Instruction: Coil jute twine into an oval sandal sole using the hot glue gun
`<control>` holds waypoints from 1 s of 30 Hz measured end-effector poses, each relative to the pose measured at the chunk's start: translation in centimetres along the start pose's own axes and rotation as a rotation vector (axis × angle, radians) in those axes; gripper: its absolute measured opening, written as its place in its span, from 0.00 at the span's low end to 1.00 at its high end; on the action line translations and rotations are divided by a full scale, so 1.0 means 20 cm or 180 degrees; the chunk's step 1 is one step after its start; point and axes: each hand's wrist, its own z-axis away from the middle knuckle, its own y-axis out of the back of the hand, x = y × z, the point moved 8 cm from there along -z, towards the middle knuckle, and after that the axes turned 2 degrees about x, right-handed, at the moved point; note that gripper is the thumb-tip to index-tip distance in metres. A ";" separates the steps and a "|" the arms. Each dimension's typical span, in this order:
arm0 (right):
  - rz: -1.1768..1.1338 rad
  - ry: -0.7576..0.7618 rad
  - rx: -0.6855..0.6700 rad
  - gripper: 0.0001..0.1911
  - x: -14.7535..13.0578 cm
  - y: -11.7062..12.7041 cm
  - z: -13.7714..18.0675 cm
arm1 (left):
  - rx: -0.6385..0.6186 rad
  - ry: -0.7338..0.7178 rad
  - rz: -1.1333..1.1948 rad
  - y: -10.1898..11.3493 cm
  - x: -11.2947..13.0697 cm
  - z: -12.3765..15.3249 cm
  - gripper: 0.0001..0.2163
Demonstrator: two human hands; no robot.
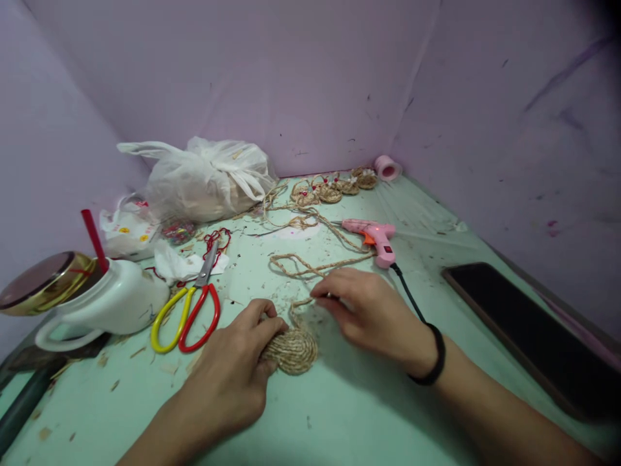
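Observation:
My left hand (231, 369) is closed around a small coiled jute-rope piece (292, 349) lying on the pale green table (339, 414), thumb and fingers gripping its left side. My right hand (371, 310), with a black band on the wrist, pinches the loose jute cord (310, 266) just above the coil. From there the cord loops away across the table toward the back. A pink glue gun (373, 236) with a black cable lies just beyond my right hand.
Yellow-and-red scissors (187, 310) lie to the left, beside a white mug (104, 301) with a gold lid and red straw. A white plastic bag (204, 178), several finished jute pieces (334, 188) and a pink tape roll (387, 167) sit at the back. A dark phone (528, 330) lies right.

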 end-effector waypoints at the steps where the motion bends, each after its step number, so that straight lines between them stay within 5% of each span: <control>1: -0.0013 -0.0049 0.0252 0.08 0.01 0.05 0.00 | 0.0107 0.0089 0.0026 0.00 0.00 0.00 0.17; 4: 0.0042 -0.0072 0.0237 0.05 0.02 0.09 0.00 | 0.0430 0.0137 -0.0010 0.00 0.03 0.00 0.14; 10: 0.0256 0.0452 -0.1126 0.01 -0.09 -0.13 0.04 | 0.0391 -0.0127 -0.0264 0.00 0.11 0.01 0.11; 17: -0.0123 0.0302 -0.1127 0.10 -0.07 -0.21 0.05 | 0.0777 0.0207 0.0069 0.06 -0.02 0.00 0.10; 30: -0.0294 -0.0240 -0.1277 0.04 -0.03 -0.16 0.06 | 0.0286 0.0224 0.0751 0.08 -0.09 -0.03 0.07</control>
